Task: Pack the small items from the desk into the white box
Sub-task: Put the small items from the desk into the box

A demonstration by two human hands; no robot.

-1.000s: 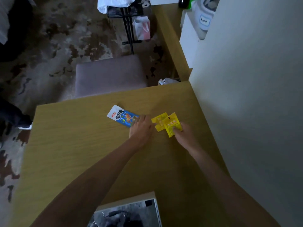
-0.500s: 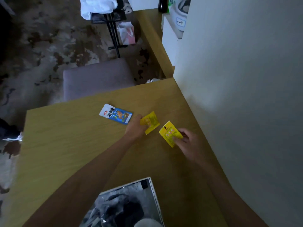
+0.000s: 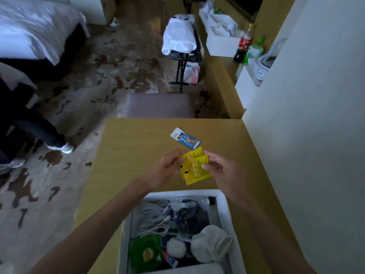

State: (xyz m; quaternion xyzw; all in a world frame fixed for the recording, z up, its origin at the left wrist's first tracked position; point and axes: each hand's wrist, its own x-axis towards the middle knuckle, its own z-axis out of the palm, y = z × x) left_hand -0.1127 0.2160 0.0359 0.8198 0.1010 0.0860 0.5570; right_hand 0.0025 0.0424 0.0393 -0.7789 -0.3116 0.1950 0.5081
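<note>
The white box [image 3: 224,206] sits at the desk's [image 3: 126,153] near edge, its near end cut off by the frame; it holds white cables [image 3: 156,218], a dark item that is hard to make out, pale bundles [image 3: 211,243] and a green packet [image 3: 146,253]. Above the desk, just beyond the box, both hands hold two overlapping yellow sachets [image 3: 194,168]. The left hand [image 3: 167,170] pinches their left edge, fingers closed on them. The right hand [image 3: 221,171] grips the right edge, thumb on the front sachet; the fingers behind are hidden. Farther on, a blue sachet [image 3: 185,138] lies flat toward the desk's far edge, apart from both hands.
</note>
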